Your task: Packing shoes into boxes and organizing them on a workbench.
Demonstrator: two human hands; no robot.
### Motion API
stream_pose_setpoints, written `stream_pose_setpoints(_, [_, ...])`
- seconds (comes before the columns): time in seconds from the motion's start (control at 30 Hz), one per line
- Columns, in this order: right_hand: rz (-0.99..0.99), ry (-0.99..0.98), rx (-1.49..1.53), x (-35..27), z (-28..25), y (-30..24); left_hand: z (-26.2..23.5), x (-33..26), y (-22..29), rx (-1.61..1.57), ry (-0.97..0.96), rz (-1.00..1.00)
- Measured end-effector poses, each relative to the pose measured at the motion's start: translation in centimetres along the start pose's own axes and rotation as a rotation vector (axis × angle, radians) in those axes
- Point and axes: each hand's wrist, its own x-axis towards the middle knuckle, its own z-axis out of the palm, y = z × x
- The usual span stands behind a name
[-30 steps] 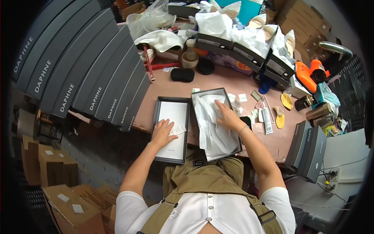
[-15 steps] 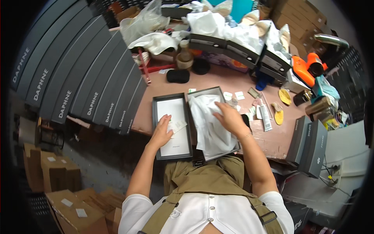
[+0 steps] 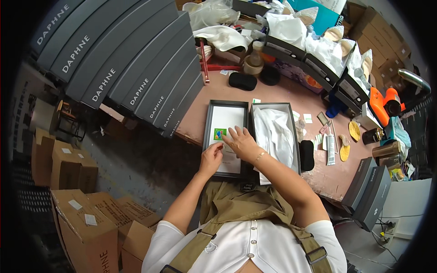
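Note:
A dark grey box lid [image 3: 207,125] with a white inside lies in front of me. On it is a small green square packet [image 3: 217,136] with a coloured print. My left hand [image 3: 211,160] is closed at the lid's left side, its fingertips pressed together just below the packet; what they hold is hidden. My right hand [image 3: 243,144] reaches over the lid with fingers spread, its fingertips close to the packet's right edge. To the right stands the matching open shoebox [image 3: 297,136], with white tissue paper [image 3: 274,132] covering whatever is inside.
Tall stacked dark shoeboxes [image 3: 132,68] rise at the left. A black case [image 3: 242,81], a white tube [image 3: 331,152] and yellow pads [image 3: 354,131] lie on the table. Open boxes of tissue and shoes [image 3: 314,52] line the back, near an orange tool [image 3: 378,107]. Cartons [image 3: 84,223] stand on the floor.
My right hand has left the tissue paper and come over the lid. My left hand's fingers have closed together. The green packet now shows on the lid. The view has shifted left.

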Motion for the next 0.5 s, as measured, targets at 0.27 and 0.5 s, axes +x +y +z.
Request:
stream_pose_setpoints(0.27, [-0.123,-0.22,-0.05,2.6,3.0,1.5,0.5,1.8,-0.6,0.31,0.068,0.022])
stream_pose_setpoints(0.5, [-0.171,-0.21,-0.204,2.4,2.7,-0.2,0.3,1.8,-1.0,0.296,0.051,-0.011])
